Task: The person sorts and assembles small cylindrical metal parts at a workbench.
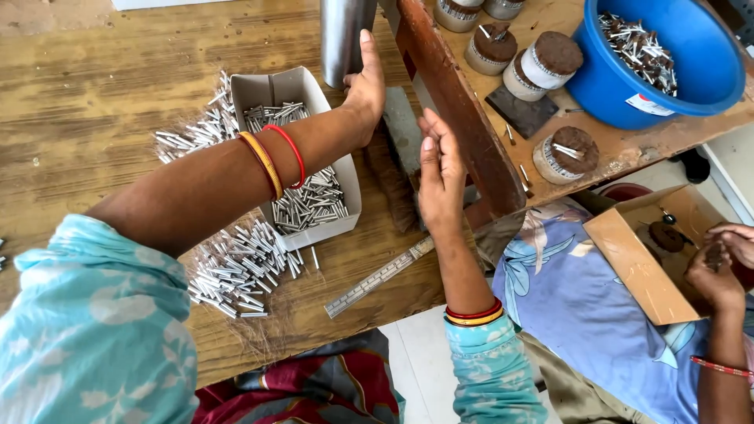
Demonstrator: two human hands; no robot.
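Left hand (365, 90) lies flat against the steel cylinder (342, 35) at the table's (94, 94) far edge, fingers pressed together. Right hand (440, 177) rests on the wooden arm (463, 118), fingers together. Box (271, 86) part-filled with tubes (310, 200); many loose tubes remain beside it

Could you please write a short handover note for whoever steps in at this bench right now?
Left hand: reaching forward, palm against the base of the steel cylinder, beside the dark red wooden bar. Not clearly gripping it.
Right hand: fingers resting on the near side of that bar; nothing held that I can see.
Small metal tubes fill the grey cardboard tray; more lie loose in piles on the wooden table around it. A steel ruler lies near the table edge.
A second person works at a cardboard box on the right.
How much is done or left cannot be told.
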